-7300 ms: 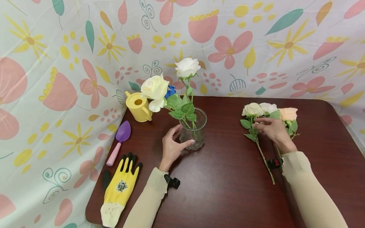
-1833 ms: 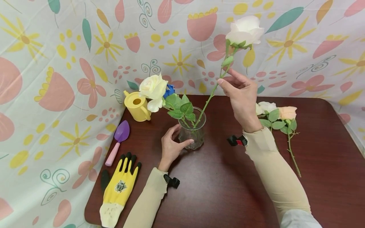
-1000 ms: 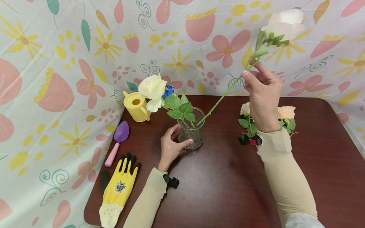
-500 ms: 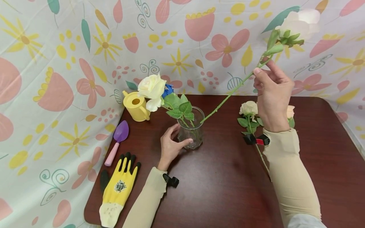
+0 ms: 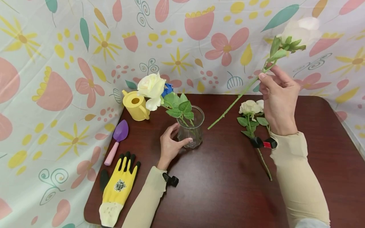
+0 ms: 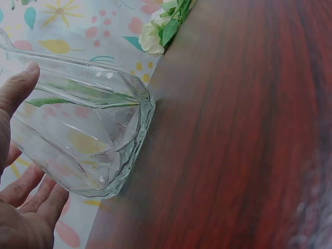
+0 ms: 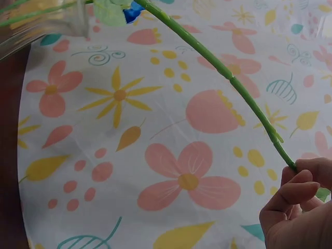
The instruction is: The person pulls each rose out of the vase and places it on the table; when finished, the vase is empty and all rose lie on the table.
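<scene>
My left hand (image 5: 170, 145) grips the clear glass vase (image 5: 196, 136), thumb on the near side and fingers behind; the left wrist view shows the thumb (image 6: 23, 85) along the glass. A cream rose (image 5: 151, 88) with green leaves leans left out of the vase, and a blue flower (image 5: 168, 90) shows partly behind it. My right hand (image 5: 280, 101) pinches the green stem of a white rose (image 5: 297, 33) just below its leaves. That rose tilts to the upper right, its bare stem end in the air right of the vase rim. The right wrist view shows the stem (image 7: 228, 75) between finger and thumb.
More roses (image 5: 249, 108) lie on the table at the right, partly hidden by my right arm. Along the left edge are a yellow watering can (image 5: 138, 109), a purple trowel (image 5: 121, 131) and a yellow-black glove (image 5: 119, 185). Patterned cloth (image 5: 228, 82) hangs behind.
My right hand has gone from the roses on the table to the white rose and drawn its stem out of the vase, up and to the right. My left hand has stayed on the vase.
</scene>
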`<state>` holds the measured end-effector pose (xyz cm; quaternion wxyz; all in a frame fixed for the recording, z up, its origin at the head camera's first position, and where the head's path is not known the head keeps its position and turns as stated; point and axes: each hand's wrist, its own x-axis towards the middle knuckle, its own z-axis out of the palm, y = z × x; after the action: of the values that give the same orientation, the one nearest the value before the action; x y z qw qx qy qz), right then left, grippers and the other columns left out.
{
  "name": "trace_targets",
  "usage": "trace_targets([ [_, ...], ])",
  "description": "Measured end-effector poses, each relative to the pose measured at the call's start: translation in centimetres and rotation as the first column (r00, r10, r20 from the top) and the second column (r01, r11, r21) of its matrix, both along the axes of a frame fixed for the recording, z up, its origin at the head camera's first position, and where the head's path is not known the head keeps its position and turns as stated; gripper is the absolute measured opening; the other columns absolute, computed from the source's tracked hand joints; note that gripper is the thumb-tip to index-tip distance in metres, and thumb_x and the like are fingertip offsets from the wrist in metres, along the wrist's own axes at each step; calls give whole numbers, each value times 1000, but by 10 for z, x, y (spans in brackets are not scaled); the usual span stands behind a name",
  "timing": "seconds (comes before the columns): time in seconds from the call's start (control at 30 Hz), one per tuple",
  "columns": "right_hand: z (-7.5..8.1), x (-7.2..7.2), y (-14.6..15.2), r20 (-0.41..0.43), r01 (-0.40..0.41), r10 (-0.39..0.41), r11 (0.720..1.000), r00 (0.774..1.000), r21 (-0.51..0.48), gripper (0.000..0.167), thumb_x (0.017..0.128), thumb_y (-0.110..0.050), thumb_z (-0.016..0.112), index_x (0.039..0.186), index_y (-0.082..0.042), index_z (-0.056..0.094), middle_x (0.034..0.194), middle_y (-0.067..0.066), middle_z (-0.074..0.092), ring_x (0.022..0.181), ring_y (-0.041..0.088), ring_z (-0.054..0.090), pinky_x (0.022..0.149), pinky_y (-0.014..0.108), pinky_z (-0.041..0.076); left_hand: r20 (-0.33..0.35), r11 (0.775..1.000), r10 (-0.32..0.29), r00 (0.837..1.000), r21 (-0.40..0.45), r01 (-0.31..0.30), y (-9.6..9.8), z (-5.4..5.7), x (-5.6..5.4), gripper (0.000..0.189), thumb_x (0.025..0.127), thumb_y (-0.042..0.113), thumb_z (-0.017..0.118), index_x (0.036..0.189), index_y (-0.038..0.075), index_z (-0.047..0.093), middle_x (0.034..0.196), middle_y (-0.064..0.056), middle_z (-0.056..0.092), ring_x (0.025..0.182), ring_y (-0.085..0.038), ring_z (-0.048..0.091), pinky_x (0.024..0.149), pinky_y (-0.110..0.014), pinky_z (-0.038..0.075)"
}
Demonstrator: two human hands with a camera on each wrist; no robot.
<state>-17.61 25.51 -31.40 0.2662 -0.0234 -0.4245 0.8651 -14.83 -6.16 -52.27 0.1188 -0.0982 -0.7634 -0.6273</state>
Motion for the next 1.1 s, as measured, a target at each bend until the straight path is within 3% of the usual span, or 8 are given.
trace_targets([
  [0.2, -11, 5, 7, 38, -43, 43, 999, 998, 2, 32, 87, 19, 80, 117, 9, 79, 66, 8, 74, 56, 15, 53, 51, 19, 43, 1, 1000, -1, 1000, 8, 1, 0, 0, 0, 75, 75, 9, 101, 143, 5, 69, 136, -20, 74, 131, -39, 71, 116, -49, 61],
  [0.47, -29, 12, 19, 195, -116, 94, 988, 976, 106, 45, 88, 10, 84, 130, -3, 76, 74, 3, 78, 62, 12, 59, 56, 19, 51, 0, 1000, 2, 1000, 1, -2, 0, 0, 0, 76, 74, 10, 102, 143, 4, 69, 135, -19, 74, 131, -37, 71, 116, -46, 61],
  [0.67, -44, 16, 30, 344, -190, 106, 956, 933, 222, 42, 91, 0, 85, 131, -12, 78, 83, -4, 82, 66, 7, 63, 62, 16, 56, -2, 1000, 2, 1000, -7, -2, 0, 0, 0, 76, 74, 9, 102, 143, 4, 69, 135, -19, 74, 131, -37, 71, 116, -48, 61],
  [0.8, -56, 17, 38, 419, -268, 133, 922, 898, 281, 41, 95, -4, 83, 133, -15, 78, 92, -8, 84, 72, 4, 66, 64, 14, 57, 0, 1000, 3, 1000, -7, -3, 0, 0, 0, 76, 74, 9, 102, 143, 3, 69, 135, -20, 74, 131, -37, 71, 116, -47, 61],
  [0.9, -66, 16, 42, 459, -322, 162, 900, 874, 294, 42, 95, -7, 85, 135, -16, 77, 91, -10, 83, 72, 5, 62, 61, 15, 53, 9, 1000, 4, 1000, -8, -4, 0, 1, 0, 77, 74, 9, 102, 143, 3, 68, 135, -20, 74, 131, -37, 71, 117, -46, 61],
  [1.1, -86, 16, 45, 522, -394, 199, 871, 829, 293, 32, 95, -5, 84, 123, -21, 82, 87, -14, 79, 65, 2, 58, 58, 14, 52, 11, 1000, 3, 1000, 4, -3, 1, 2, 0, 77, 74, 8, 102, 142, 2, 68, 135, -21, 73, 131, -38, 70, 117, -49, 61],
])
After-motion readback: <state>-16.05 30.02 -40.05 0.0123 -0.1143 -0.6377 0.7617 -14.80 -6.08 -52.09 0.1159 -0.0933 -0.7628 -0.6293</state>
